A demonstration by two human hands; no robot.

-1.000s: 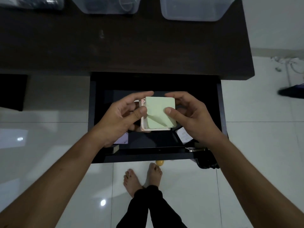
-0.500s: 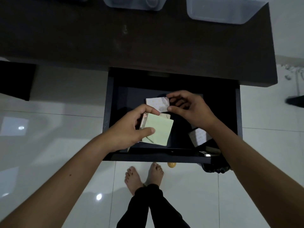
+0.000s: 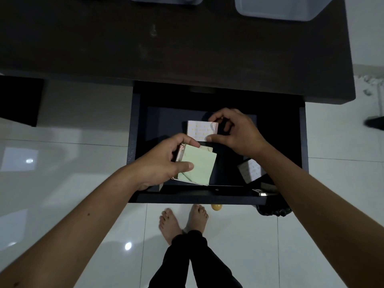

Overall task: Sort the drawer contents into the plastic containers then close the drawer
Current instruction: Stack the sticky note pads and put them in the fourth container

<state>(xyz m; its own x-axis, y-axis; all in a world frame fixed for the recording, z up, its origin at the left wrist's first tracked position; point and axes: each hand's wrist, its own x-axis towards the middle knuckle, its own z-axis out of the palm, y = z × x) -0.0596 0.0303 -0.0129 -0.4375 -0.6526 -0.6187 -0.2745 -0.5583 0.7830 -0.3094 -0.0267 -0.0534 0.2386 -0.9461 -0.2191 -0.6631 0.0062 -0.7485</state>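
**Second pad picked up from the open drawer**

Dark counter [image 3: 187, 48] over pale floor tiles, drawer [image 3: 303, 142] pulled open below. Half a second back, both hands on the green pad; now split. Left hand [image 3: 164, 163] gripping green note pad [image 3: 197, 165]; right hand [image 3: 236, 132] pinching patterned pad [image 3: 200, 130]. Counted: three pads in view, third patterned pad [image 3: 251, 170] lying in drawer; two plastic containers [image 3: 282, 7] at counter's far edge. Sorting probably mid-way, nothing binned yet.

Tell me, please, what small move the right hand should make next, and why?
Probably lift the patterned pad clear and add it to the green-topped stack that the left hand holds: the right hand already pinches it, inside the open drawer.
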